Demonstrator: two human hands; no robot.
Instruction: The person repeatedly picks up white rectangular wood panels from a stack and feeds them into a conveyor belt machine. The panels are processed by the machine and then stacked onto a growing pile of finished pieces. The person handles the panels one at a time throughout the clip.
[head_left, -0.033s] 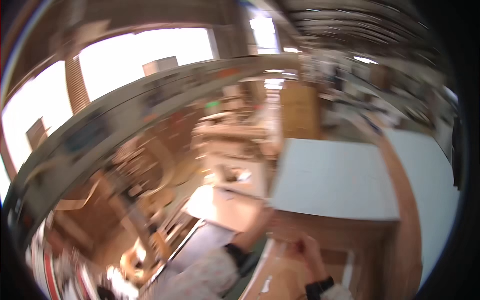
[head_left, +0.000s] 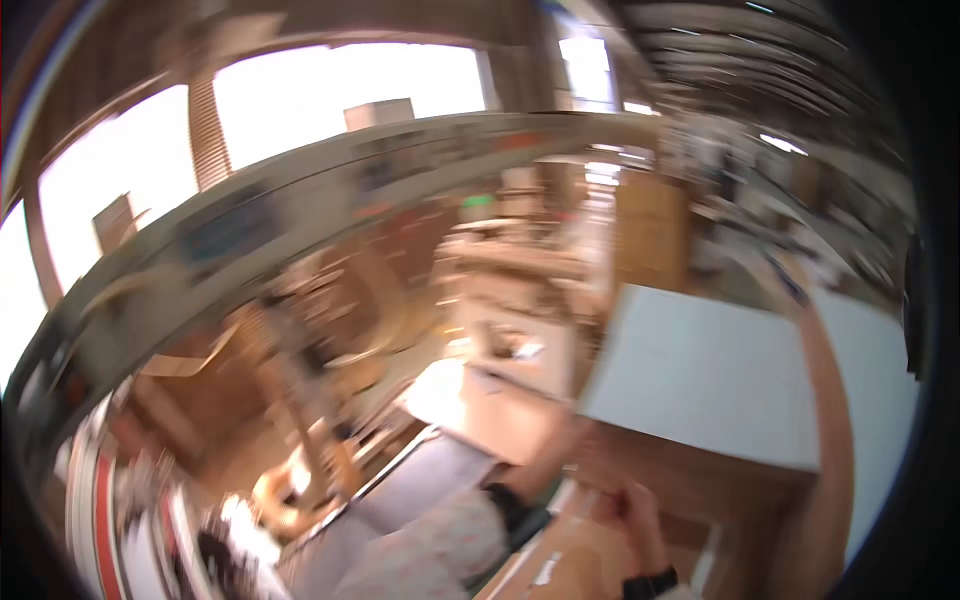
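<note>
The frame is smeared by head motion, so much is uncertain. Both hands work at the near edge of a brown board (head_left: 700,480) that lies under a pale sheet (head_left: 710,375) on the desk (head_left: 880,390). The left hand (head_left: 560,455) reaches up to the board's near-left corner and seems to press or grip it there; whether its fingers are clenched or flat I cannot tell. The right hand (head_left: 635,515), wrist in a dark band, sits just beside it lower down, its fingers curled toward the board's edge, though whether they grasp anything is too blurred to say. The step looks like taking hold of the board at its near end. The next move, as I judge it, calls for a firm two-handed grip so the sheet on top does not slide. The board's long axis runs from lower left to upper right, pointing away from the person
</note>
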